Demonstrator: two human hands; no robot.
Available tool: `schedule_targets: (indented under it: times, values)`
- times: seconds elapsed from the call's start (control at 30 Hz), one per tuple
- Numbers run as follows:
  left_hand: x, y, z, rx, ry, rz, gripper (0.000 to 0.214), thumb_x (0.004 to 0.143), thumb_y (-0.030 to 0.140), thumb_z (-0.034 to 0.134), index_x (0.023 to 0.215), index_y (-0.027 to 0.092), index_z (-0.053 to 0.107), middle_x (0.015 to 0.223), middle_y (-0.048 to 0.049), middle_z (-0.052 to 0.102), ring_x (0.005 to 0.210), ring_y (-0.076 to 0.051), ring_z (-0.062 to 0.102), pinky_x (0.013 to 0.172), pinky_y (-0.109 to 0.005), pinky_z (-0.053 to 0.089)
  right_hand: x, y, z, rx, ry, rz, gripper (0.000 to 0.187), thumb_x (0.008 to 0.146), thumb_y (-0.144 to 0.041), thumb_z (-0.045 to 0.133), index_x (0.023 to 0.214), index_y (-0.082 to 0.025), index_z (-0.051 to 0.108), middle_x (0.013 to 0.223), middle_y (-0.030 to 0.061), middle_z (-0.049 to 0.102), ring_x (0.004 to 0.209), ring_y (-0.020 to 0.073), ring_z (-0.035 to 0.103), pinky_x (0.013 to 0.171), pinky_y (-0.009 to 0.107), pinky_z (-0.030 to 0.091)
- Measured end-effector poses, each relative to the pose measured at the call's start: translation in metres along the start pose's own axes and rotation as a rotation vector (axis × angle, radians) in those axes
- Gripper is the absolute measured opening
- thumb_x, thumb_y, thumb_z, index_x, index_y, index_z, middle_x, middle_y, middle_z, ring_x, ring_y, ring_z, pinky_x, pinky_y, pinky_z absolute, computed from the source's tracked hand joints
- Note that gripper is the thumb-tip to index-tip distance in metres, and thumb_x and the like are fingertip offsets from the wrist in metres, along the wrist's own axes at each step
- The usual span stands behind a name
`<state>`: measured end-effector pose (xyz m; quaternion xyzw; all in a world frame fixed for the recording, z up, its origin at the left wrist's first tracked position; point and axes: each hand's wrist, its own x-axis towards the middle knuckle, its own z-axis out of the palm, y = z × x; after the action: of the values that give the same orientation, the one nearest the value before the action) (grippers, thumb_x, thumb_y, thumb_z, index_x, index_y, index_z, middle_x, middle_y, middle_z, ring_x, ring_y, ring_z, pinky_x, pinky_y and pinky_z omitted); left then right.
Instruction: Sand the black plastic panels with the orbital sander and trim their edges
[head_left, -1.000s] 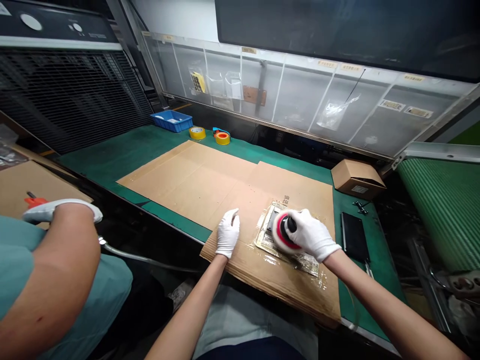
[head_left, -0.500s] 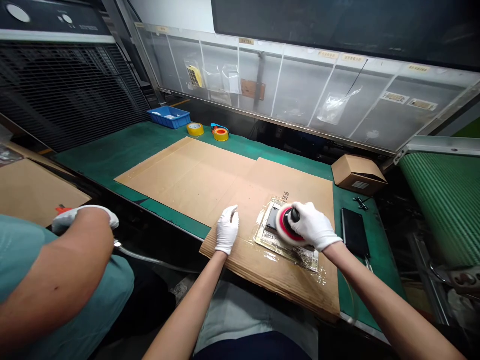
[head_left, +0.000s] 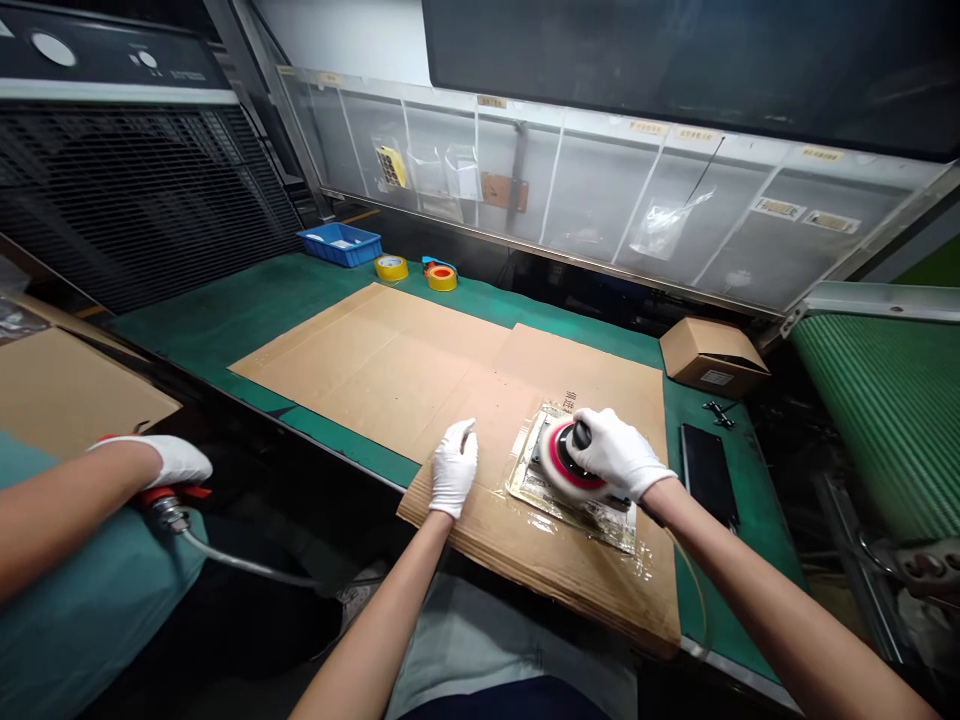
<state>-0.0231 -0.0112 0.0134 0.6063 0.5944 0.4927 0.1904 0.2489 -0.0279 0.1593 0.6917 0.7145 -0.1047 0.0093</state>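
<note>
My right hand (head_left: 619,455), in a white glove, is closed round the black handle of a round polisher (head_left: 561,472) with a red ring and a white pad. The pad lies over a grey flat piece, mostly hidden, within a taped-down frame (head_left: 523,482) on the cardboard. Clear tape round the frame shines. My left hand (head_left: 454,467), gloved too, rests on the cardboard sheet (head_left: 375,360) left of the frame. Its fingers are slightly bent, the thumb apart, and nothing shows in it.
A co-worker's gloved hand (head_left: 180,460) at left holds a red tool with a hose. On the green table (head_left: 187,310) are a blue bin (head_left: 341,245), yellow tape rolls (head_left: 391,268), a carton (head_left: 712,355) and a black flat object (head_left: 707,475). A green belt (head_left: 885,420) stands right.
The polisher has shifted slightly left over the piece with my right hand. My left hand has stayed in place on the cardboard. The co-worker's hand has lowered and shows the red tool more.
</note>
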Motion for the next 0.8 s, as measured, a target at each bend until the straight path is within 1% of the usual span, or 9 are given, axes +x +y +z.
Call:
schedule_targets:
  times: [0.1, 0.17, 0.23, 0.3, 0.4, 0.5, 0.6, 0.7, 0.8]
  values:
    - [0.001, -0.001, 0.001, 0.004, 0.002, 0.002, 0.027, 0.094, 0.020, 0.054, 0.116, 0.016, 0.069, 0.119, -0.0127, 0.073, 0.112, -0.024, 0.069, 0.106, -0.045, 0.055, 0.010, 0.001, 0.002, 0.026, -0.003, -0.019, 0.034, 0.090, -0.050, 0.052, 0.114, -0.029, 0.066, 0.101, 0.0086, 0.062, 0.072, 0.0216, 0.061, 0.064, 0.031, 0.039]
    - [0.001, -0.002, 0.001, 0.013, 0.002, 0.009, 0.027, 0.094, 0.020, 0.054, 0.116, 0.015, 0.069, 0.119, -0.0132, 0.073, 0.113, -0.025, 0.069, 0.107, -0.046, 0.054, 0.025, 0.001, 0.001, 0.017, 0.023, 0.016, 0.035, 0.088, -0.047, 0.054, 0.114, -0.027, 0.066, 0.104, 0.0108, 0.064, 0.074, 0.0237, 0.063, 0.063, 0.031, 0.039]
    - [0.001, -0.002, 0.001, 0.022, 0.000, 0.013, 0.027, 0.093, 0.020, 0.054, 0.115, 0.016, 0.069, 0.120, -0.0133, 0.073, 0.113, -0.026, 0.069, 0.108, -0.048, 0.053, 0.042, -0.001, -0.002, 0.039, 0.019, 0.011, 0.035, 0.084, -0.045, 0.059, 0.112, -0.025, 0.066, 0.104, 0.0115, 0.067, 0.078, 0.0245, 0.065, 0.063, 0.031, 0.040]
    - [0.002, -0.003, 0.001, 0.021, -0.004, 0.012, 0.027, 0.093, 0.020, 0.053, 0.115, 0.017, 0.069, 0.120, -0.0125, 0.073, 0.113, -0.026, 0.069, 0.108, -0.048, 0.053, 0.055, -0.004, -0.005, 0.078, -0.003, -0.023, 0.033, 0.080, -0.043, 0.063, 0.108, -0.024, 0.067, 0.101, 0.0100, 0.069, 0.079, 0.0239, 0.065, 0.063, 0.030, 0.040]
    - [0.003, -0.003, -0.001, 0.011, -0.011, 0.005, 0.027, 0.093, 0.021, 0.053, 0.114, 0.018, 0.070, 0.119, -0.0120, 0.073, 0.113, -0.025, 0.069, 0.107, -0.048, 0.054, 0.065, -0.006, -0.006, 0.124, -0.012, -0.051, 0.031, 0.078, -0.040, 0.064, 0.105, -0.024, 0.067, 0.098, 0.0079, 0.072, 0.078, 0.0224, 0.065, 0.062, 0.028, 0.040]
    - [0.004, -0.003, -0.001, 0.005, -0.011, 0.003, 0.027, 0.093, 0.022, 0.052, 0.113, 0.017, 0.070, 0.119, -0.0126, 0.073, 0.112, -0.025, 0.069, 0.106, -0.047, 0.054, 0.066, 0.004, -0.005, 0.135, -0.004, -0.018, 0.033, 0.077, -0.039, 0.064, 0.106, -0.023, 0.068, 0.098, 0.0076, 0.073, 0.079, 0.0217, 0.065, 0.062, 0.027, 0.039]
    - [0.005, -0.002, -0.001, -0.001, -0.004, -0.003, 0.028, 0.093, 0.024, 0.051, 0.113, 0.017, 0.070, 0.119, -0.0130, 0.073, 0.112, -0.026, 0.069, 0.106, -0.048, 0.054, 0.061, 0.027, -0.004, 0.139, -0.009, 0.031, 0.036, 0.075, -0.039, 0.066, 0.107, -0.023, 0.068, 0.098, 0.0070, 0.073, 0.078, 0.0209, 0.065, 0.063, 0.027, 0.040]
    - [0.005, -0.002, -0.001, 0.002, -0.006, -0.007, 0.029, 0.093, 0.026, 0.051, 0.113, 0.017, 0.070, 0.120, -0.0132, 0.073, 0.112, -0.026, 0.069, 0.106, -0.048, 0.054, 0.049, 0.052, -0.006, 0.139, 0.012, 0.082, 0.033, 0.075, -0.040, 0.065, 0.104, -0.024, 0.067, 0.092, 0.0056, 0.072, 0.072, 0.0195, 0.062, 0.062, 0.027, 0.039]
    - [0.005, -0.003, -0.001, -0.001, -0.007, 0.002, 0.030, 0.094, 0.026, 0.050, 0.114, 0.016, 0.070, 0.120, -0.0137, 0.072, 0.112, -0.026, 0.069, 0.106, -0.048, 0.054, 0.027, 0.070, -0.008, 0.128, 0.042, 0.118, 0.029, 0.076, -0.041, 0.064, 0.100, -0.024, 0.066, 0.086, 0.0043, 0.070, 0.066, 0.0179, 0.058, 0.060, 0.027, 0.038]
